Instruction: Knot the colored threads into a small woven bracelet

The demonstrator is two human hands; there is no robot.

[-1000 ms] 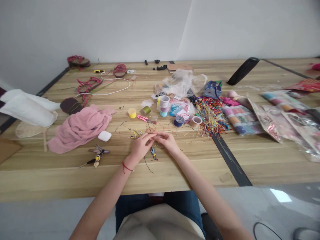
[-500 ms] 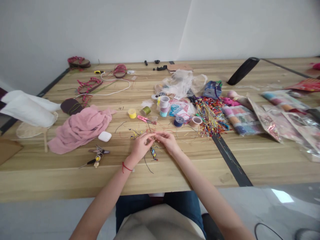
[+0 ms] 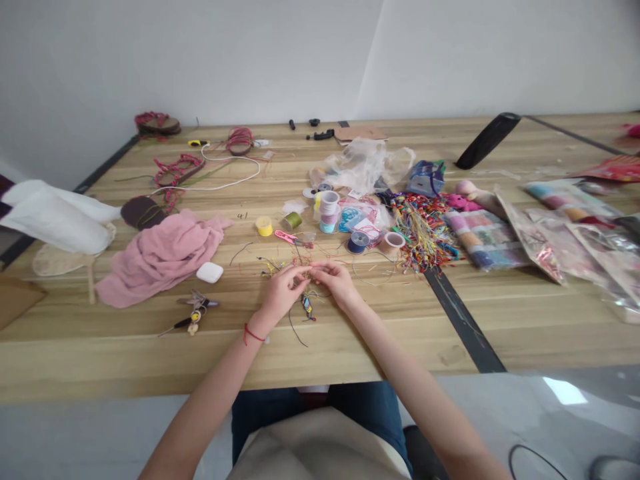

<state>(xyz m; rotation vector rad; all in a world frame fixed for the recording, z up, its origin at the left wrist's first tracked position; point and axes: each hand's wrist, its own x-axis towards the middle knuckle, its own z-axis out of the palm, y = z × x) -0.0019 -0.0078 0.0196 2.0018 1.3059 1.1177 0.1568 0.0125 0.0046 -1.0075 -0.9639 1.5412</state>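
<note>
Close together over the middle of the table, my left hand (image 3: 284,290) and my right hand (image 3: 336,280) are both closed in a pinch, fingertips almost touching. Thin cords (image 3: 315,294) run from between the fingers; the exact point gripped is hidden. Just below hangs or lies a small knotted piece (image 3: 307,305) in blue, yellow and black, with a red tip. A dark cord (image 3: 295,330) trails from it toward me. Yellow and dark cord ends (image 3: 270,267) lie left of my fingers. Pink-handled thread snips (image 3: 286,237) rest beyond them.
Thread spools (image 3: 358,243), plastic bags (image 3: 367,163) and a heap of coloured cords (image 3: 425,233) occupy the area ahead and right. To the left are a pink cloth (image 3: 167,257), a white case (image 3: 209,272) and keys (image 3: 195,313). Packets (image 3: 485,240) lie far right.
</note>
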